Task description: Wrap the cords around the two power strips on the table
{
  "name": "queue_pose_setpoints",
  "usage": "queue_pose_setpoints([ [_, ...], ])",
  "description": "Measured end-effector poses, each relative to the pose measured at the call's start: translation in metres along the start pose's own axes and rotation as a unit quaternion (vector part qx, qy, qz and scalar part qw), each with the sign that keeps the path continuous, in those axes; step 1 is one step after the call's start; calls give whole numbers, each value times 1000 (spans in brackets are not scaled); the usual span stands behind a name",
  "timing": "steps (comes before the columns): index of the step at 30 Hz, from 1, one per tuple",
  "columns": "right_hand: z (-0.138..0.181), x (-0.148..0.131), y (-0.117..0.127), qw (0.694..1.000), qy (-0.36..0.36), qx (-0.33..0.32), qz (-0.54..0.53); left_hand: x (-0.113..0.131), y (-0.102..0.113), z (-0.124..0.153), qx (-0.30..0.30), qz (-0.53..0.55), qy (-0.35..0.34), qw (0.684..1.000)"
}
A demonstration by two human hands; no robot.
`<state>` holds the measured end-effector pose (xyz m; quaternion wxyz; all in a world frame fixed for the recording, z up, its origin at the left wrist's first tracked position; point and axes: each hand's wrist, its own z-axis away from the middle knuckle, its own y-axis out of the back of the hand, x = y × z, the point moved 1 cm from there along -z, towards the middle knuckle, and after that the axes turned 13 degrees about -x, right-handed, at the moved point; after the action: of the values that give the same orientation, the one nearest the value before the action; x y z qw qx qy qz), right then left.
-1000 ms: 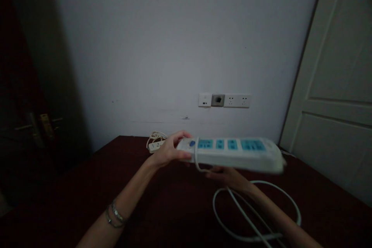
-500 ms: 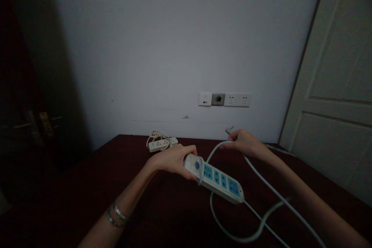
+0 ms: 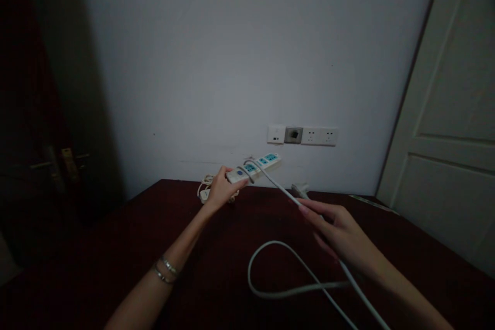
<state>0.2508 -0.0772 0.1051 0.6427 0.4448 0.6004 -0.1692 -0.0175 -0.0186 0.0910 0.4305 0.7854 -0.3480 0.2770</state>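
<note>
My left hand [image 3: 221, 188] is closed round the switch end of a white power strip [image 3: 260, 166] with blue sockets. The strip is raised, its far end tilted up toward the wall. A turn of its white cord [image 3: 274, 181] wraps round the body beside the blue switch. My right hand [image 3: 328, 224] pinches this cord and pulls it out to the right of the strip. The plug [image 3: 300, 190] shows just beyond my right fingers. A loop of cord [image 3: 266, 295] hangs below, between my forearms.
Behind my left hand a second power strip [image 3: 204, 195] with bundled cord lies on the dark red table [image 3: 181, 289]. Wall sockets [image 3: 319, 136] sit above the table's back edge. A pale door [image 3: 456, 175] stands at the right, a door handle [image 3: 69, 165] at the left.
My left hand has swung the power strip upward, its far end now pointing up and right. My right hand has come lower and nearer, drawing the cord from the strip.
</note>
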Motion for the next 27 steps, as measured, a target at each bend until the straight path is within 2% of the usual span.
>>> queue_pose_setpoints([
  [5, -3, 33, -14, 996, -5, -7, -88, 0, -3, -2, -29, 229, 21, 973],
  [10, -1, 55, -43, 989, -4, -25, -144, 13, -15, 6, -13, 305, 40, 951],
  [12, -4, 67, -41, 989, -16, -57, -137, 21, -14, 11, -13, 328, 32, 944],
  [14, -8, 80, -30, 990, -18, -78, -118, 29, -10, 16, -30, 344, 16, 938],
  [17, -18, 91, -6, 990, -19, -117, -73, 39, 0, 24, -97, 341, -29, 935],
  [20, -26, 85, 17, 991, -28, -132, 11, 47, 11, 32, -208, 287, -89, 931],
  [24, -35, 60, 44, 991, -16, -102, 90, 54, 24, 40, -394, 189, -146, 888],
  [27, -40, 39, 61, 978, -34, -56, 196, 55, 32, 39, -446, 122, -166, 871],
])
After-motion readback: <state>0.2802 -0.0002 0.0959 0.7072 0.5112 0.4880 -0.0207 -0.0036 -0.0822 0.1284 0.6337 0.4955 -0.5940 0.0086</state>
